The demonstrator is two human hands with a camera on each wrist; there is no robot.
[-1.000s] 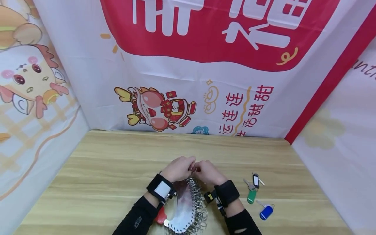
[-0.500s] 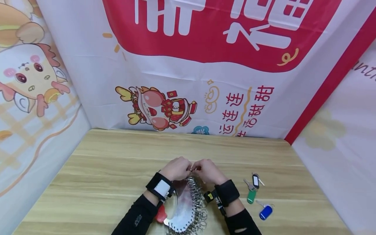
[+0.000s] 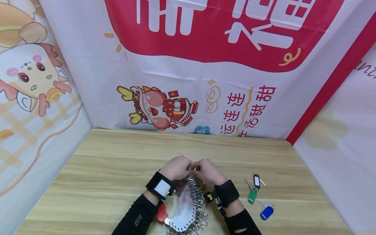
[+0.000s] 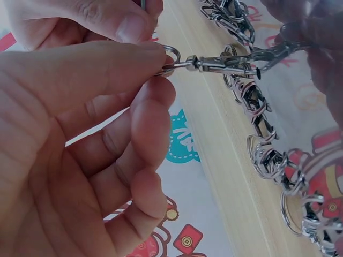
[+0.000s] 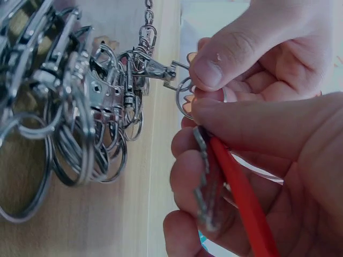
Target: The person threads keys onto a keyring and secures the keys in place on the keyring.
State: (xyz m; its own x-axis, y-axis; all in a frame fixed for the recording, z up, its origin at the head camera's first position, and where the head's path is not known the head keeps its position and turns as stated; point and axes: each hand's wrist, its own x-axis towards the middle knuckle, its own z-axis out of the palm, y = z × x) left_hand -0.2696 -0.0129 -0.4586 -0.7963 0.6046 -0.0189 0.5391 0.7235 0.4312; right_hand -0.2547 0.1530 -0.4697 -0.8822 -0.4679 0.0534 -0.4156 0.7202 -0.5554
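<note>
Both hands meet fingertip to fingertip at the far end of a shiny curved metal plate [image 3: 180, 218], whose edge is lined with clasps and rings. My left hand [image 4: 107, 107] pinches a small split ring [image 4: 172, 52] joined to a metal swivel clasp [image 4: 214, 64]. In the right wrist view, my right hand [image 5: 268, 139] pinches close beside that ring and holds a key [image 5: 209, 187] with a red key tag [image 5: 241, 198]. The fingers partly hide where the tag and the ring meet. A red handle [image 3: 161, 213] shows at the plate's left side.
To the right on the wooden table [image 3: 88, 182] lie a key with a green tag [image 3: 252, 196], a black-framed tag [image 3: 257, 181] with a key, and a blue tag [image 3: 266, 212] with a key. A printed cloth backdrop [image 3: 176, 71] borders the table's far edge.
The fingers of both hands have shifted slightly at the split ring, the left fingertips a little lower than a second ago. Arms, plate and loose keys stay where they were.
</note>
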